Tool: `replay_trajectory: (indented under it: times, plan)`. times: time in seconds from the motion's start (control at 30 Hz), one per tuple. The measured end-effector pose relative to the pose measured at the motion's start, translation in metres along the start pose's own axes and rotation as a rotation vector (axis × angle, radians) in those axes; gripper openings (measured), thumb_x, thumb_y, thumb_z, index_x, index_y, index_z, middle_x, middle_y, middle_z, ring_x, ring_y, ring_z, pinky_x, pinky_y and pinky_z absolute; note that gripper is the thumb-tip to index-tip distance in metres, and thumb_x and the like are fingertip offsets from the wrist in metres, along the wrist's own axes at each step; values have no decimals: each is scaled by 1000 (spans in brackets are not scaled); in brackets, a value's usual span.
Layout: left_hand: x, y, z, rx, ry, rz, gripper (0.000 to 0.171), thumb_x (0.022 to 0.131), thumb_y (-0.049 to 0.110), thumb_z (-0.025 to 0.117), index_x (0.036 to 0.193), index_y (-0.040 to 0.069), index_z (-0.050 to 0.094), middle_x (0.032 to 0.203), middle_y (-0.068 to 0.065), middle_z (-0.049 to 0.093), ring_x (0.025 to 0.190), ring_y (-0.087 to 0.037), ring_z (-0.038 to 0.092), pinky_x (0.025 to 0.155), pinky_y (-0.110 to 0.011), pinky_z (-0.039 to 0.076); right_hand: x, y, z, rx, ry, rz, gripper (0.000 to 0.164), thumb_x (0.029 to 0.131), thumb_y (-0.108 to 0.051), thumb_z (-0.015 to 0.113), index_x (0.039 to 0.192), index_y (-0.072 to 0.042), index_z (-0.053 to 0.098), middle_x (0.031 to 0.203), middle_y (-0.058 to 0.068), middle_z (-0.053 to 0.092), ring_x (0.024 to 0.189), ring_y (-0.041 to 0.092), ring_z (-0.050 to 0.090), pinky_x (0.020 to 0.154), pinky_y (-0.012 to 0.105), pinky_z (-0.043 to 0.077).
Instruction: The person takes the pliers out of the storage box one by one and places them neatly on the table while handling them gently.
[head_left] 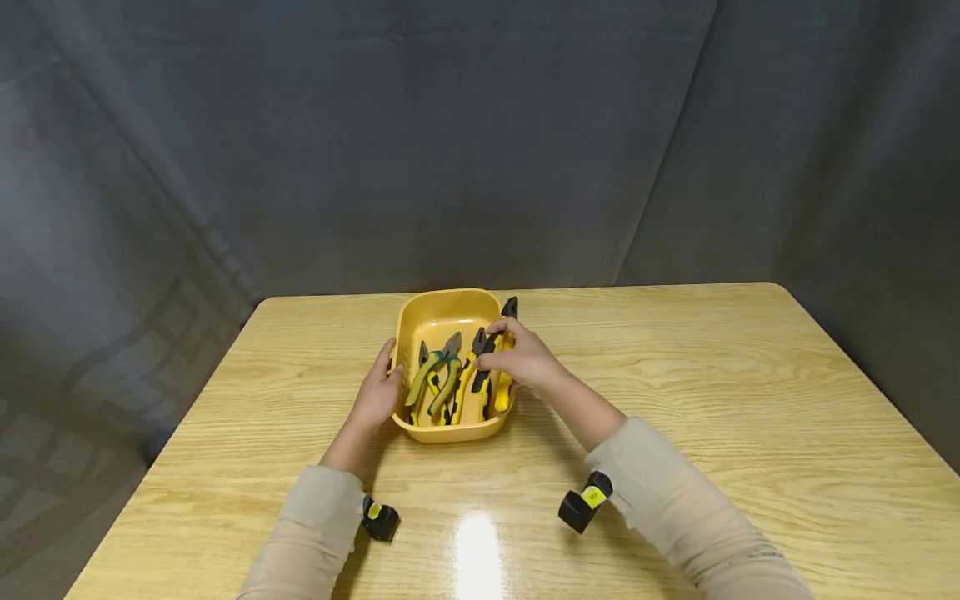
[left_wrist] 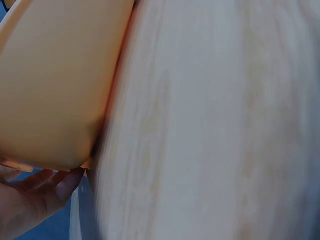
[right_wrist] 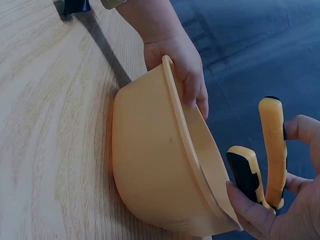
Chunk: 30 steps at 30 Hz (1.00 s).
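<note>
A yellow plastic basin (head_left: 450, 434) stands on the table with several pliers lying inside. My left hand (head_left: 377, 395) grips its left rim; in the right wrist view that hand (right_wrist: 182, 70) hooks over the far edge. Above the basin's right side, my right hand (head_left: 525, 358) holds a pair of pliers (head_left: 511, 307) with yellow-and-black handles, dark head pointing away from me. The right wrist view shows the spread handles (right_wrist: 273, 145) between thumb and fingers. In the basin lie green-and-yellow-handled pliers (head_left: 415, 385) and pliers with yellow-and-black handles (head_left: 464, 390).
The wooden table (head_left: 712, 400) stretches out on both sides of the basin. A dark grey curtain (head_left: 450, 150) hangs behind its far edge. Small black devices with yellow labels, one at the left wrist (head_left: 381, 522) and one at the right (head_left: 577, 510), stick out from the sleeves.
</note>
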<state>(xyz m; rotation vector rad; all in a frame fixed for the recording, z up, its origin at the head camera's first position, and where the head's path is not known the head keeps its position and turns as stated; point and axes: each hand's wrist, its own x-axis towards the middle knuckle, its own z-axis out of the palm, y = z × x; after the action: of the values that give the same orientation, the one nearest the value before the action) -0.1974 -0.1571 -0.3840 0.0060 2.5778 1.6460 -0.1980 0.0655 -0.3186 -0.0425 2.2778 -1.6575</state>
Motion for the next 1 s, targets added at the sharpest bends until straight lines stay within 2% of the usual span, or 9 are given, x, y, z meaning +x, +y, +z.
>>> replay_trajectory:
  times: [0.23,0.53,0.83,1.0]
  plan:
    - [0,1,1,-6,1,2,51,94,14,28,140,14,6,138,-23,15,121,-37,22,96,-47,23,-2,1,-5,38,12,6,52,71,-13,66,115,-17,41,132,14,25,85,33,47,49,34,46]
    - [3,0,4,-3,2,9,50,94,14,29,140,13,8,138,-24,15,122,-37,21,96,-47,23,-2,4,-10,72,24,14,51,71,-13,66,116,-17,40,133,14,23,92,38,48,56,41,47]
    - [2,1,3,-25,0,2,51,94,13,28,140,14,7,139,-22,14,122,-36,21,96,-46,23,-5,3,-16,85,52,29,54,71,-12,66,117,-16,40,132,14,25,96,35,47,63,45,47]
    - [1,0,4,-27,-3,4,51,94,13,28,140,13,6,139,-21,13,123,-36,20,97,-46,22,-6,4,-20,95,51,24,57,71,-12,66,120,-15,38,128,16,29,92,32,49,58,39,48]
